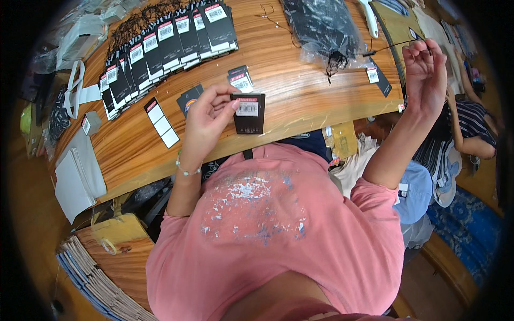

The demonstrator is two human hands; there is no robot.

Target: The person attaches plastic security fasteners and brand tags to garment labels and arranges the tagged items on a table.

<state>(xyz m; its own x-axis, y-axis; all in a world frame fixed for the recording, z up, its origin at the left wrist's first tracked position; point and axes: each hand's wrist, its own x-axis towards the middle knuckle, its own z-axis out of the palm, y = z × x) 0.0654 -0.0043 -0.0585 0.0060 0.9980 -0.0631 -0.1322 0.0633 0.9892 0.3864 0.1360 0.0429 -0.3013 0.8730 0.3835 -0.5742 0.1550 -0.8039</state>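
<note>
My left hand (208, 115) pinches a small stack of black hang tags (249, 122) by its upper left edge, near the table's front edge. A white barcode sticker with a red top faces up on it. Raised at the right, my right hand (424, 75) has its fingertips closed on a thin black hang tag string (396, 45). The string stretches left toward a bundle of black strings (336, 60) beside a clear plastic bag (325, 32). Behind my left hand lie more dark tags (241, 78), partly covered.
Rows of strung black tags (160, 45) fan across the far left of the wooden table (300, 101). Nearby are a sheet of white stickers (162, 123), a small grey block (91, 123) and white paper (80, 174). A loose black tag (381, 80) lies right; another person (474, 123) sits beyond.
</note>
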